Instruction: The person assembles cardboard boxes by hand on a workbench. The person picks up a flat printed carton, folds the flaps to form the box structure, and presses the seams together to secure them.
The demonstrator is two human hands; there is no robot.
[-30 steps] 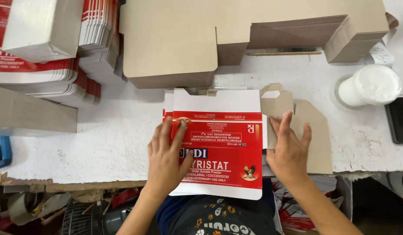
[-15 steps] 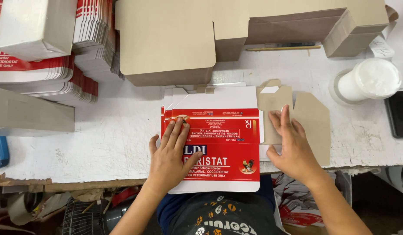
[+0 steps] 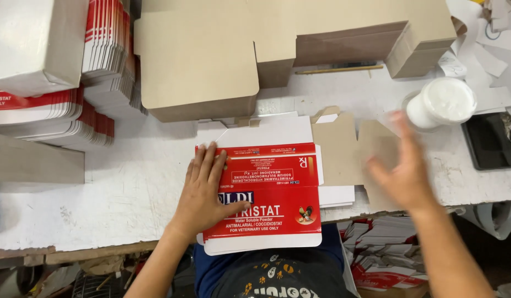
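Observation:
A flat red and white printed carton (image 3: 272,193) lies folded on the white work table (image 3: 128,182), its near edge past the table's front. My left hand (image 3: 203,193) lies flat on the carton's left part, fingers spread. My right hand (image 3: 404,168) is blurred in the air to the right, open and holding nothing, above a brown flat carton blank (image 3: 349,146) beside the red carton. A white round tub (image 3: 440,102) stands just beyond it.
Stacks of flat red and white cartons (image 3: 98,77) fill the left and back left. A large brown cardboard piece (image 3: 222,60) lies across the back. A pencil (image 3: 338,69), a black tray (image 3: 490,140) and paper scraps (image 3: 476,49) sit at the right.
My right hand has lifted off the carton's right edge and swung to the right toward the white tub. My left hand stays pressed on the carton.

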